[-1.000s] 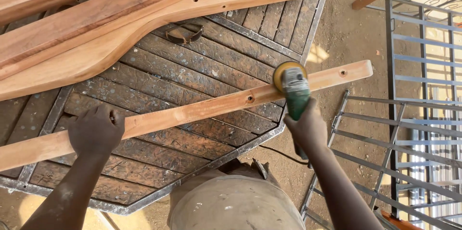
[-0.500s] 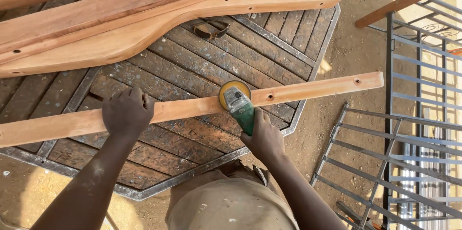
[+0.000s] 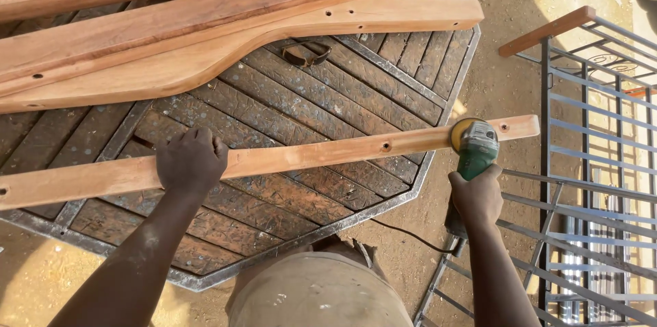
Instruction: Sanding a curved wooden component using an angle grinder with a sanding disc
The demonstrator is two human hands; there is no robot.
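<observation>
A long, light wooden rail (image 3: 308, 157) with drilled holes lies across a dark octagonal slatted table (image 3: 287, 115), its right end overhanging the rim. My left hand (image 3: 191, 160) presses down on the rail left of its middle. My right hand (image 3: 477, 197) grips a green angle grinder (image 3: 476, 151); its yellow sanding disc (image 3: 462, 132) sits on the rail near the right end, beyond the table's edge. A black cord (image 3: 404, 239) trails from the grinder toward me.
Several shaped wooden boards (image 3: 226, 29) lie stacked across the table's far side, with a pair of dark goggles (image 3: 304, 54) beside them. A grey metal railing frame (image 3: 595, 162) with a wooden strip stands at the right. Sandy ground surrounds the table.
The grinder has slid right along the rail, from near its middle out to the overhanging end. My left hand still presses on the rail. The view has shifted.
</observation>
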